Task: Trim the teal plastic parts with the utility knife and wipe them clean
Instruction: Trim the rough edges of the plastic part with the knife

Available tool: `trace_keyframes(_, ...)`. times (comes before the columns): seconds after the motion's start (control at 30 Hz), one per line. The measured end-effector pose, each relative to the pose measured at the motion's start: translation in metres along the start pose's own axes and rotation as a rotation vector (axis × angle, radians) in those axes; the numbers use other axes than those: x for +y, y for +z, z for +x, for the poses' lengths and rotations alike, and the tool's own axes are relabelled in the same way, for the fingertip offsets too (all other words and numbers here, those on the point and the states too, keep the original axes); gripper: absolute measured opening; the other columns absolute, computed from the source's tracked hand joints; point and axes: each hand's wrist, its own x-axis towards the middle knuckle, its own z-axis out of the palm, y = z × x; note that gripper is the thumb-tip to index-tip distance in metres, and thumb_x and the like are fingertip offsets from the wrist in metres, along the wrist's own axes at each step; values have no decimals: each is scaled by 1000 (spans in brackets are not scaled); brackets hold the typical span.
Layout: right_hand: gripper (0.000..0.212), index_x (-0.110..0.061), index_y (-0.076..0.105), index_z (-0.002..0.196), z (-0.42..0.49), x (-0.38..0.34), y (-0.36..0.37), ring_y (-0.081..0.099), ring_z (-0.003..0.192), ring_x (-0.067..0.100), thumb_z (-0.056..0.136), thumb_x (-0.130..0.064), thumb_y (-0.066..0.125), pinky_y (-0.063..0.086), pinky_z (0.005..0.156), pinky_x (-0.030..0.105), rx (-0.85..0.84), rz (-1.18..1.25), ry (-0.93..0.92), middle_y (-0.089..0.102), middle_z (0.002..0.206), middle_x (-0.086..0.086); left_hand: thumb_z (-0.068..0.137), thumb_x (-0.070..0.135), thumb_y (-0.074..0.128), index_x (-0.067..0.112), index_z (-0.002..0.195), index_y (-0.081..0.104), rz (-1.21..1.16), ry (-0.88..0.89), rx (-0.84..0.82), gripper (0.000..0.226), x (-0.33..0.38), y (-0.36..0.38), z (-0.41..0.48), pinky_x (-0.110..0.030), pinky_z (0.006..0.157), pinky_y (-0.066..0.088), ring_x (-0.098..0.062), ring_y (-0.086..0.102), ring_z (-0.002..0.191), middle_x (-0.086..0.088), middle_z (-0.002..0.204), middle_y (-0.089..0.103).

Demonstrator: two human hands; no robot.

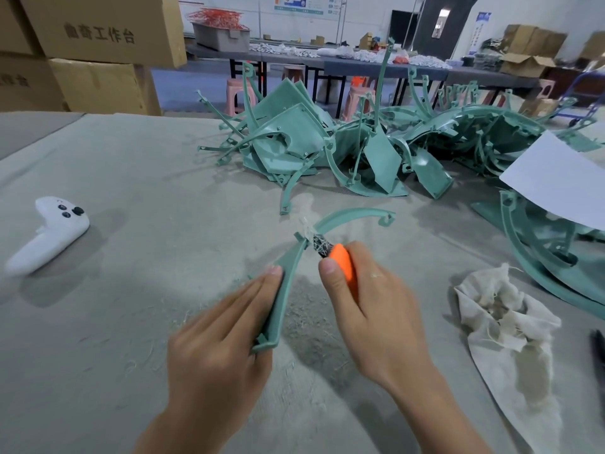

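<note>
A curved teal plastic part [347, 215] arcs over the grey table in front of me. My left hand [222, 335] holds its near leg, fingers laid along the strip and thumb under its end. My right hand [370, 306] grips an orange utility knife [342, 260]. The knife's dark tip, wrapped in pale shavings, meets the part at its bend. A crumpled off-white cloth [504, 319] lies to the right of my right hand.
A big heap of teal parts [360, 142] fills the far middle of the table, with more teal parts [540, 257] under a white sheet [563, 188] at the right. A white game controller [49, 234] lies at the left. Cardboard boxes [98, 50] are stacked at back left.
</note>
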Motion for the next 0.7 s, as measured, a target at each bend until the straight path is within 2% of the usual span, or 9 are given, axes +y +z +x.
trace_keyframes(0.1,39,-35,28,77,3,3,-1,42,55,9,92,-69,17,26,50,23,0,-32,11,40,55,-9,80,-2,62,8,111,70,-3,48,2,34,-1,0,-1,-17,95,44,-5,60,107,3,114,67)
trace_keyframes(0.17,42,-34,29,75,6,6,-2,43,54,12,96,-68,18,27,50,32,0,-19,40,39,54,-8,84,-1,59,8,112,67,-10,81,15,31,-1,1,-1,-19,97,45,-5,60,109,2,116,66)
trace_keyframes(0.23,45,-31,30,73,8,11,-4,46,56,20,92,-69,18,29,53,38,-12,9,77,40,53,-6,88,0,53,9,112,66,-13,98,22,29,1,1,-1,-20,98,45,-5,59,109,2,116,65)
trace_keyframes(0.37,46,-27,35,72,11,22,-2,47,56,20,91,-67,23,29,52,37,0,26,132,44,54,-5,87,-2,49,8,110,68,-12,107,10,31,2,0,-1,-19,98,44,-5,59,110,1,115,66)
trace_keyframes(0.53,45,-26,35,73,17,37,-7,50,61,26,92,-65,22,30,56,37,19,10,213,48,58,-4,79,-5,61,8,109,68,-40,107,20,34,3,1,-2,-20,94,47,-5,60,108,1,114,66)
trace_keyframes(0.63,45,-31,35,74,12,27,-3,47,54,19,95,-68,21,29,53,37,32,71,133,44,54,-6,74,-7,64,7,108,69,-43,77,15,37,3,2,-1,-19,92,47,-5,61,106,1,112,67)
trace_keyframes(0.7,38,-37,36,76,6,15,3,44,51,14,94,-69,26,29,53,35,6,109,51,41,51,-7,74,-6,64,6,107,70,-39,63,15,36,2,1,-1,-19,92,47,-6,62,104,0,111,68)
